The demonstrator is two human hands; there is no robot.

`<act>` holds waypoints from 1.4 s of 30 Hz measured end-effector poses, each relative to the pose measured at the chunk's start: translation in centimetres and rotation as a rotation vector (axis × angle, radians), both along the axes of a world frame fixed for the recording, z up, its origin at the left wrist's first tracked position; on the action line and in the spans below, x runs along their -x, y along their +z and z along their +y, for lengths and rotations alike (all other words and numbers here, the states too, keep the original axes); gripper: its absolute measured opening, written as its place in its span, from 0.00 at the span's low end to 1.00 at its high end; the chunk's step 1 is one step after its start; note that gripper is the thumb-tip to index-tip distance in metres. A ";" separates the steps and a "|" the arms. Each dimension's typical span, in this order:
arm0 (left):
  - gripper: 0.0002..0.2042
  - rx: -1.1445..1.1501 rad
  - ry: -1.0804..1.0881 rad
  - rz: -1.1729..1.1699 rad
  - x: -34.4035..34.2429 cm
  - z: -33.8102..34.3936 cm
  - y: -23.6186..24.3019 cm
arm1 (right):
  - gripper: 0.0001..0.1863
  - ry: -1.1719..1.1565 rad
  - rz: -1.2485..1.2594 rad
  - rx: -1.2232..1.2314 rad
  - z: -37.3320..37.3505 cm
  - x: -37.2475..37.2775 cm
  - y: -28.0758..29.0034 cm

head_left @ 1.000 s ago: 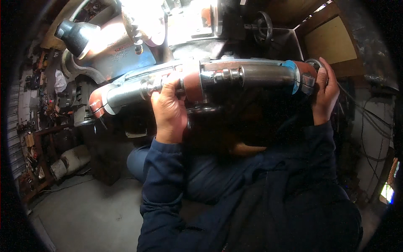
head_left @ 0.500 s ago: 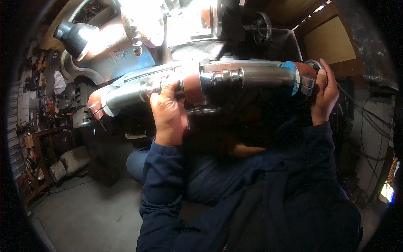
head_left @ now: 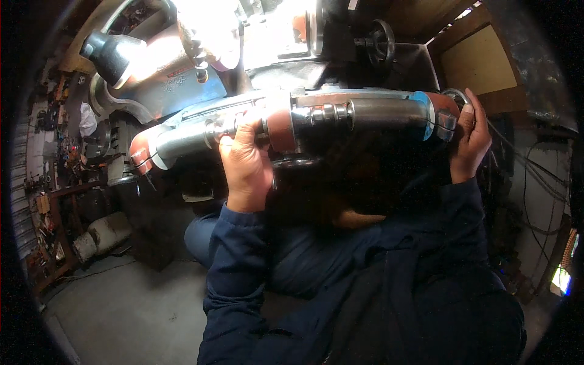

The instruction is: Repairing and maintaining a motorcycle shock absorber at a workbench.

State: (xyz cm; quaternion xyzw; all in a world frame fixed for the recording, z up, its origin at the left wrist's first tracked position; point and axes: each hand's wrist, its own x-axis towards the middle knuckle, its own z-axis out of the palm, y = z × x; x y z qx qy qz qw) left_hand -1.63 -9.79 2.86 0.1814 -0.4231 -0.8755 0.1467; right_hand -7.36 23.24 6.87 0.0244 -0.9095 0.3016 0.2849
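Across the front of a machine runs a long steel shaft with thick sleeves, one on the right (head_left: 389, 114) and one on the left (head_left: 182, 145). A red-brown middle bracket (head_left: 280, 129) crosses it, and red-brown end blocks sit at the left (head_left: 140, 151) and right (head_left: 448, 106), the right one edged in blue. My left hand (head_left: 246, 170) is closed round the ringed part of the shaft just left of the middle bracket, thumb on top. At the far right end, my right hand (head_left: 473, 143) grips the rim of a metal handwheel (head_left: 455, 94); its lower fingers are hidden.
Behind the shaft stand a blue machine body (head_left: 204, 88), a black lamp head (head_left: 108, 58) and another handwheel (head_left: 382, 44). Bright glare hides the top middle. Below the middle bracket is a dark round wheel (head_left: 298, 163). Cluttered shelving (head_left: 55, 191) lines the left; cables (head_left: 529, 161) hang at right.
The whole view has shifted very slightly. Both hands keep their grips and places on the machine.
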 end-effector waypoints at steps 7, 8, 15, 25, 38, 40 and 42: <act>0.09 -0.012 -0.004 -0.010 0.1 0.3 0.6 | 0.21 -0.007 0.006 0.003 0.1 0.0 -0.1; 0.09 -0.014 -0.006 -0.009 0.1 0.4 0.6 | 0.21 -0.009 0.006 0.002 0.2 0.0 -0.2; 0.09 -0.016 -0.029 0.020 -0.1 0.1 0.5 | 0.22 0.004 0.033 0.025 0.1 -0.1 -0.5; 0.09 0.013 -0.041 0.056 -0.1 0.1 0.5 | 0.22 -0.003 0.054 0.047 0.1 -0.2 -0.7; 0.19 0.003 -0.274 0.152 -1.4 -2.0 -1.4 | 0.22 0.034 0.035 0.043 0.4 0.1 -0.4; 0.26 0.050 -0.284 0.193 -1.7 -2.2 -2.0 | 0.21 0.029 0.015 0.040 0.4 0.1 -0.3; 0.29 0.029 -0.289 0.181 -1.6 -2.4 -2.1 | 0.21 0.022 0.000 0.045 0.2 0.1 -0.2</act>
